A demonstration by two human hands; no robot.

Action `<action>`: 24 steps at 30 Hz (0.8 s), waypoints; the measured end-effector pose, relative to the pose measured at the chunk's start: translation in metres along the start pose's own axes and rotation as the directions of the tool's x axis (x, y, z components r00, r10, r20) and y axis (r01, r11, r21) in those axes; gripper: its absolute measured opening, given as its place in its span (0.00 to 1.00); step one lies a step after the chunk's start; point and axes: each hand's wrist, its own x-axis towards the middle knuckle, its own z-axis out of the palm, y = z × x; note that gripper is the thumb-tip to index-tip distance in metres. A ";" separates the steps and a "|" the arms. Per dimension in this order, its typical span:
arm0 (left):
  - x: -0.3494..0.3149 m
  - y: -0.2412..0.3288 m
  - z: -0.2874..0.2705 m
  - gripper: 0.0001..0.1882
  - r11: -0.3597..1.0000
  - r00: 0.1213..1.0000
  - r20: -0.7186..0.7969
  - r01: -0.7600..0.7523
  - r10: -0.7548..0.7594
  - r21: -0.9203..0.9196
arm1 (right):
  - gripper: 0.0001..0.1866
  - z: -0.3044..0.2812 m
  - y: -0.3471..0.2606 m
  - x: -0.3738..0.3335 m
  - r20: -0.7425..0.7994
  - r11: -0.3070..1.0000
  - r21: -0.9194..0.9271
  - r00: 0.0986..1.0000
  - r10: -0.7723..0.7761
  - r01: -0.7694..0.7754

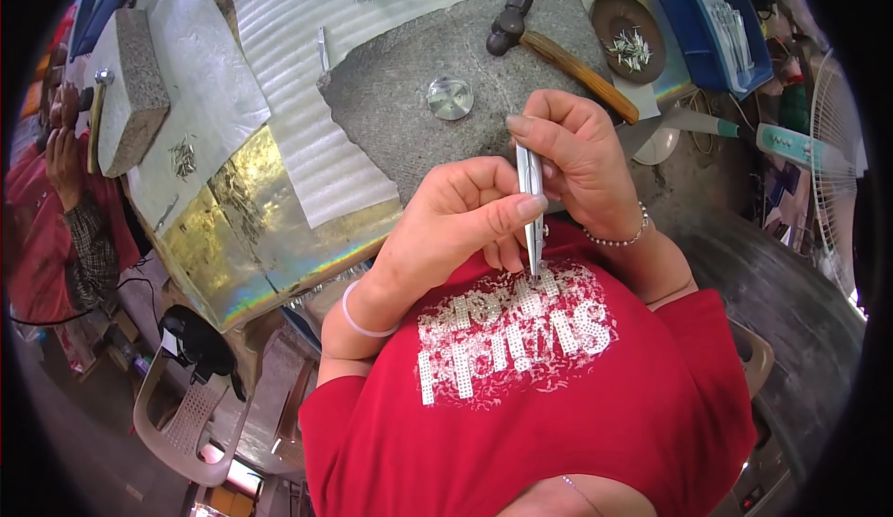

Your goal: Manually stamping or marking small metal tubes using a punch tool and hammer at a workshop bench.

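Pinching a slim silver tool (530,180) in their fingers (502,219), the left hand (460,210) and right hand (584,149) hover near the stone slab (395,107) bearing a hammer (563,63)

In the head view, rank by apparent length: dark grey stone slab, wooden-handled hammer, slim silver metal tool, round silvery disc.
1. Dark grey stone slab
2. Wooden-handled hammer and slim silver metal tool: unsure, left unranked; fingers partly cover the nearer tool
3. Round silvery disc
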 end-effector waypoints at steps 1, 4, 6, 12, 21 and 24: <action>0.000 0.000 0.001 0.07 1.000 1.000 -0.005 0.005 -0.005 -0.004 | 0.11 0.000 -0.001 0.001 0.013 1.000 0.009 1.000 0.011 -0.011; 0.000 0.006 0.002 0.10 0.999 0.999 0.009 0.033 -0.033 0.017 | 0.11 0.000 -0.003 0.000 0.009 1.000 0.002 1.000 0.011 -0.011; -0.001 0.008 0.005 0.10 0.998 1.000 0.012 0.018 -0.019 0.062 | 0.11 -0.001 -0.003 -0.001 0.004 1.000 0.007 1.000 -0.015 0.015; -0.006 0.004 0.012 0.11 0.969 0.992 -0.029 -0.116 0.125 0.219 | 0.10 0.000 -0.011 -0.001 -0.016 0.979 -0.118 0.985 -0.169 0.166; -0.006 0.004 0.009 0.10 0.864 0.966 -0.054 -0.201 0.253 0.461 | 0.08 -0.001 -0.021 -0.004 0.080 0.976 -0.146 0.986 -0.149 0.159; -0.006 0.004 0.012 0.09 0.829 0.959 -0.047 -0.215 0.278 0.516 | 0.08 -0.007 -0.021 -0.004 0.116 0.969 -0.168 0.980 -0.161 0.179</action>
